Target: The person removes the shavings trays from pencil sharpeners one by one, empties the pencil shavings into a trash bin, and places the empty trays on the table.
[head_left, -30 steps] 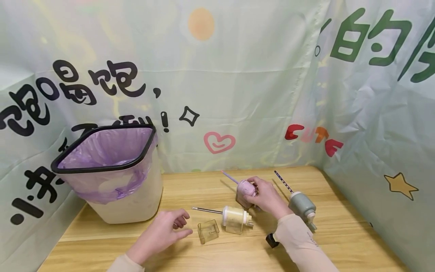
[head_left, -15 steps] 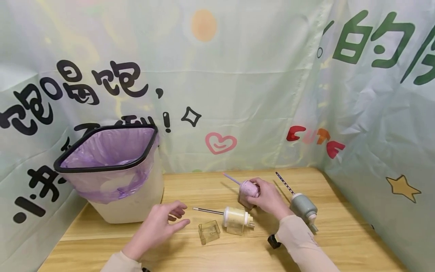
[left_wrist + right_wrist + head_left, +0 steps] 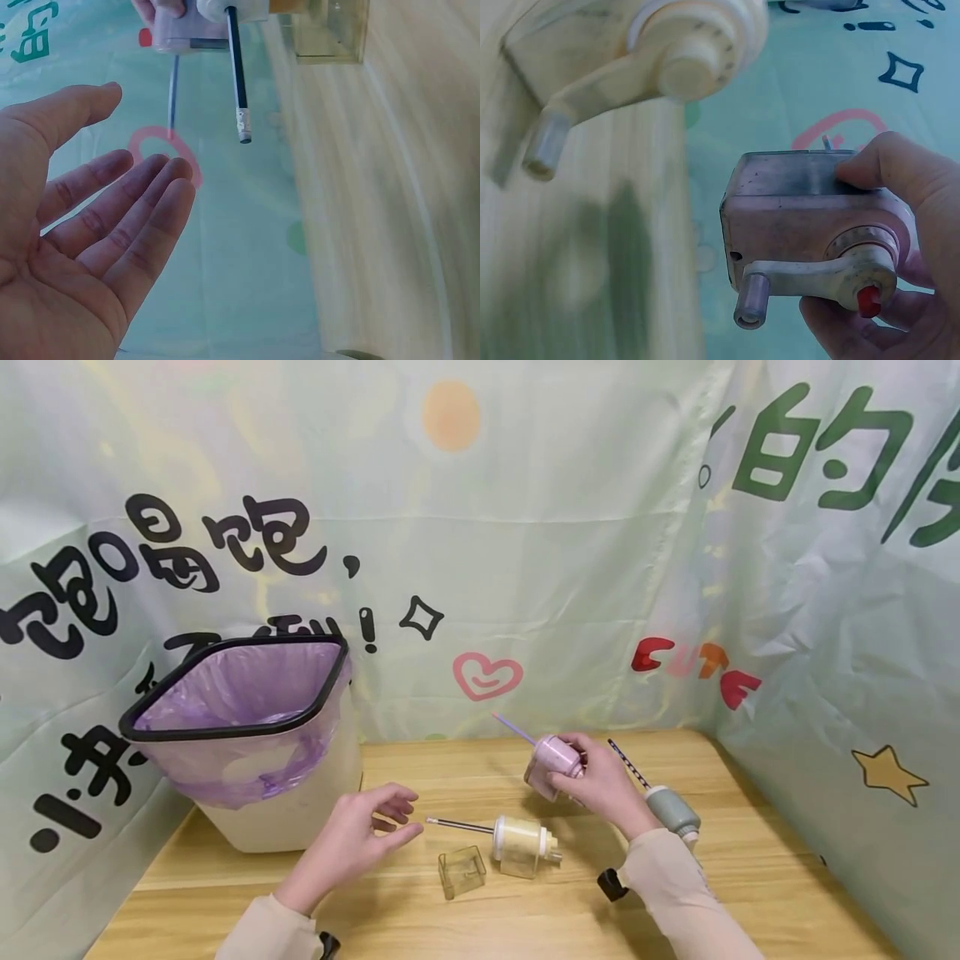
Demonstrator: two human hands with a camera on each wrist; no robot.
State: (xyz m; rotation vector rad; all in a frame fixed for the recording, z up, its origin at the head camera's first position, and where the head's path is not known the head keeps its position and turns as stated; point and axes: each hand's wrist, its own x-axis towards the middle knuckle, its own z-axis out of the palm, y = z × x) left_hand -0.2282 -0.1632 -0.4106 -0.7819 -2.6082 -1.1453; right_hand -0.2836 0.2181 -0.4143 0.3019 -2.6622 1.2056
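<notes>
My right hand point(image 3: 609, 783) grips a purple crank pencil sharpener point(image 3: 553, 757), its thumb on one side and fingers on the other. A purple pencil point(image 3: 516, 728) sticks out of its far end, and the pale crank point(image 3: 802, 277) shows in the right wrist view. My left hand point(image 3: 358, 833) hovers with relaxed fingers and an empty palm. Near its fingertips is the eraser end of a black pencil point(image 3: 238, 82), set in a yellow crank sharpener point(image 3: 516, 843) lying on the table. Beside that sharpener lies its clear yellowish shavings drawer point(image 3: 462, 872).
A grey-green sharpener point(image 3: 672, 810) with a dark patterned pencil point(image 3: 628, 763) lies behind the right forearm. At the left stands a bin point(image 3: 315, 802) lined with a purple bag point(image 3: 232, 685). Printed cloth point(image 3: 555, 585) hangs around the back and sides of the wooden table point(image 3: 525, 927).
My right hand has raised the purple sharpener with its pencil, tilting it and shifting slightly right. My left hand has drawn back a little to the left. The yellow sharpener and drawer stay put.
</notes>
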